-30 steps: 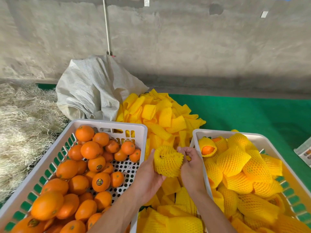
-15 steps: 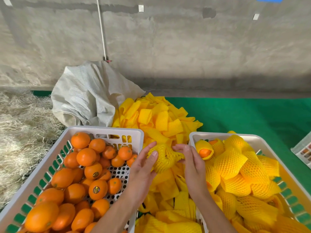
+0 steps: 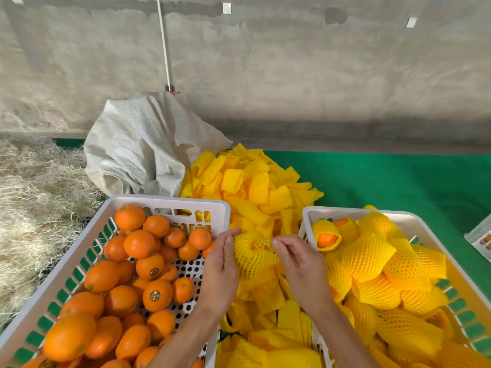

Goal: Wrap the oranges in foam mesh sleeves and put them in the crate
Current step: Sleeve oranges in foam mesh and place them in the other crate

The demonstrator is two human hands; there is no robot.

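Note:
A white crate on the left holds several bare oranges. The white crate on the right holds several oranges in yellow foam mesh sleeves. In the gap between the crates, a bulging yellow mesh sleeve sits between my hands; what is inside it is hidden. My left hand lies against its left side with straight fingers. My right hand pinches the sleeve's right edge with curled fingertips.
A heap of loose yellow sleeves fills the space behind and below my hands. A white woven sack leans on the concrete wall. Straw lies left, green matting right, and a small box sits at the right edge.
My left hand has gone from cupping the sleeved fruit to lying flat beside it. My right hand has shifted from the top to the sleeve's right edge.

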